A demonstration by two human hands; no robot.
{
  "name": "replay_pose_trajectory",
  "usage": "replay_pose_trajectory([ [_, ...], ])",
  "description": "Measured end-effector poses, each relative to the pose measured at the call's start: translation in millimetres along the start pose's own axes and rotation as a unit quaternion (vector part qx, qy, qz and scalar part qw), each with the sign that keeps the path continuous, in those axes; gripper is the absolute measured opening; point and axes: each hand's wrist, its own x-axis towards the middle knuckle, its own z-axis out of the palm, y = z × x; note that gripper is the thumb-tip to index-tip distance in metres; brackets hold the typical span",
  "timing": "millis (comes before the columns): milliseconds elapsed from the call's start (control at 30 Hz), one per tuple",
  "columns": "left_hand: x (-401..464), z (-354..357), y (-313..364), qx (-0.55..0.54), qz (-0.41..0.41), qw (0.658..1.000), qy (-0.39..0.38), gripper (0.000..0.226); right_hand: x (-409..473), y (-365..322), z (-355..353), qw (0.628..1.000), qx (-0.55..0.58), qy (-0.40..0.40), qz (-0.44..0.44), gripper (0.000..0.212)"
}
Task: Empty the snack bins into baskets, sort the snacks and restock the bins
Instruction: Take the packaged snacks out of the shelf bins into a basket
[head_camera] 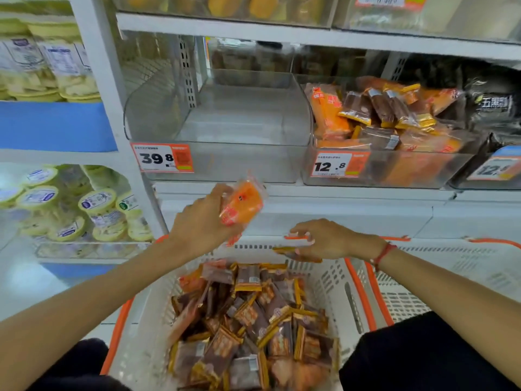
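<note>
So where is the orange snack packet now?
In the head view, the left hand holds the orange snack packet above the white basket, below the empty clear bin.

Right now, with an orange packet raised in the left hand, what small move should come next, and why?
Probably lift the orange packet held by the left hand into the empty clear bin tagged 39.8 right above; the right hand pinches brown packets over the basket.

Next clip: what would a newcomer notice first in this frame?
The left hand holds up an orange snack packet below the empty clear bin marked 39.8. Beneath both hands sits a white basket heaped with brown and gold packets.
</note>
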Motion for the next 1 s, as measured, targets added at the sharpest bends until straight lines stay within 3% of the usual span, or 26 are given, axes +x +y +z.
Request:
replay_pose_trajectory([
  [67, -4, 17, -11, -0.034, -0.074, 0.991, -0.106, 0.09, -5, -5, 5, 0.993, -0.086, -0.078, 0.022, 0.065],
  [133, -2, 33, -17, -0.081, -0.106, 0.983, -0.129, 0.104, -17, -8, 2, 0.983, -0.14, -0.118, 0.028, 0.059],
  [200, 0, 38, -12, -0.015, -0.081, 0.993, -0.086, 0.083, -32, -9, -8, 0.986, -0.124, -0.105, 0.024, 0.045],
  [300, 8, 25, 14, 0.002, 0.008, 0.999, 0.036, 0.047, -52, -1, -34, 0.998, -0.049, 0.034, -0.004, 0.027],
  [400, 28, 4, 59, -0.042, 0.125, 0.982, 0.138, 0.023, -68, 11, -68, 0.968, 0.022, 0.244, -0.043, 0.019],
  [533, 83, -13, 114, -0.056, 0.193, 0.959, 0.199, 0.028, -74, 37, -113, 0.887, -0.012, 0.462, -0.015, 0.022],
  [600, 117, -14, 136, -0.045, 0.196, 0.959, 0.202, 0.04, -63, 61, -134, 0.861, -0.037, 0.506, 0.024, 0.029],
  [733, 183, -10, 161, 0.066, 0.142, 0.976, 0.152, 0.089, -26, 92, -163, 0.885, -0.043, 0.441, 0.147, 0.073],
  [833, 210, -8, 167, 0.167, 0.11, 0.972, 0.127, 0.108, 3, 85, -179, 0.904, 0.044, 0.367, 0.215, 0.11],
  [900, 220, -8, 170, 0.179, 0.098, 0.973, 0.11, 0.109, 23, 80, -187, 0.902, 0.089, 0.339, 0.251, 0.12],
  [1000, 222, -13, 169, 0.141, 0.118, 0.978, 0.1, 0.093, 35, 77, -197, 0.904, 0.042, 0.305, 0.297, 0.121],
])
